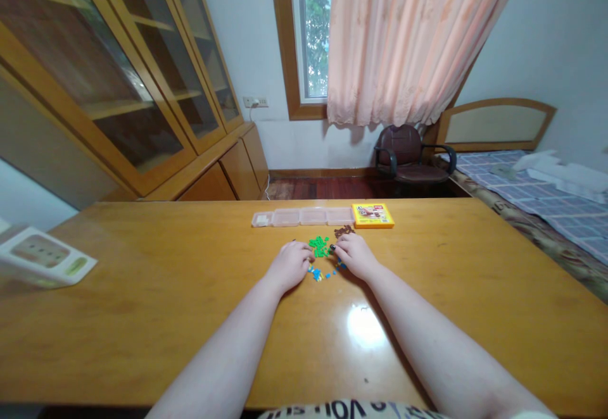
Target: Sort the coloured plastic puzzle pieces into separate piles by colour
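A small pile of green building bricks [319, 246] lies on the table between my two hands. My left hand [291, 266] rests at its left side, fingers bent and slightly apart, with nothing visible in them. On the other side, my right hand [356, 256] pinches a small black piece [333, 247] at its fingertips. Just beyond that hand is a heap of brown bricks [344, 231], partly covered by it. Loose blue and yellow bricks [317, 274] are scattered nearer to me; some sit under or beside the fingers of both hands.
Behind the piles stretches a row of clear plastic compartments [300, 217], with a yellow box [373, 216] at its right end. A white device [45, 256] stands at the table's left side. Past the wooden table [190, 318] are a chair [403, 153], a bed and a glass-door cabinet.
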Demonstrator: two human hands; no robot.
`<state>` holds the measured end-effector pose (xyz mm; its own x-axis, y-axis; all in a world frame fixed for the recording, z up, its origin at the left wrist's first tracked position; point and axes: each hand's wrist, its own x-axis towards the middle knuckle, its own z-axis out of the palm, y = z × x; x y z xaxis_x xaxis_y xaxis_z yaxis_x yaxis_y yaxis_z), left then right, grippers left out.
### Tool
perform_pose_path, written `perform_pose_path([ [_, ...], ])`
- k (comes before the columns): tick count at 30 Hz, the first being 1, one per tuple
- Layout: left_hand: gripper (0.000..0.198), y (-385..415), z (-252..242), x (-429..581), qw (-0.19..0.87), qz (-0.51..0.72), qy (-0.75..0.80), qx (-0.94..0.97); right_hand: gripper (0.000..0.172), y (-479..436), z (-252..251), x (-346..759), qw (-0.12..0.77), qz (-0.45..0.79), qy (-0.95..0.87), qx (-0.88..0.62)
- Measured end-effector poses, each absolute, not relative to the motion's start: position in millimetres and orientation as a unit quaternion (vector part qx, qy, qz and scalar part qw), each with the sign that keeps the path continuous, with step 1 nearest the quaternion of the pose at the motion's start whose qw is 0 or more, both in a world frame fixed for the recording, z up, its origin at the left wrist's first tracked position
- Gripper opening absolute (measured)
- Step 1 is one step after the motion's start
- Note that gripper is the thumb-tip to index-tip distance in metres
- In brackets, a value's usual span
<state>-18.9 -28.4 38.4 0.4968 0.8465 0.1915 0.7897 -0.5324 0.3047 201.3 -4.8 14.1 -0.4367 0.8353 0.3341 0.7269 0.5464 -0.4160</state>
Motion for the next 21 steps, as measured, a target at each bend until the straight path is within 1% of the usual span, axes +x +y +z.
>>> perform_pose_path([
  [2,0.032,-25.3,35.4,-19.3,0.075,0.183,0.514,0.835,0.022,-5.3,14.4,201.0,0.27,0.091,-0.829,-0.481],
  [5,0.033,-20.6,30.2,-21.9,0.069,0.183,0.565,0.802,0.017,-5.8,14.5,200.8,0.258,0.077,-0.821,-0.504],
  [8,0.026,-18.4,27.5,-24.7,0.08,0.165,0.574,0.798,0.02,-6.2,14.4,200.9,0.233,0.072,-0.835,-0.493],
  [12,0.02,-19.1,27.4,-25.6,0.079,0.166,0.58,0.794,0.022,-7.8,14.8,200.5,0.228,0.063,-0.857,-0.458],
  [17,0.013,-19.6,29.2,-24.1,0.077,0.15,0.591,0.789,0.016,-9.6,15.0,198.9,0.237,0.077,-0.866,-0.434],
  [21,0.015,-21.4,33.8,-21.5,0.082,0.144,0.561,0.811,0.015,-8.7,14.7,198.5,0.249,0.09,-0.869,-0.417],
])
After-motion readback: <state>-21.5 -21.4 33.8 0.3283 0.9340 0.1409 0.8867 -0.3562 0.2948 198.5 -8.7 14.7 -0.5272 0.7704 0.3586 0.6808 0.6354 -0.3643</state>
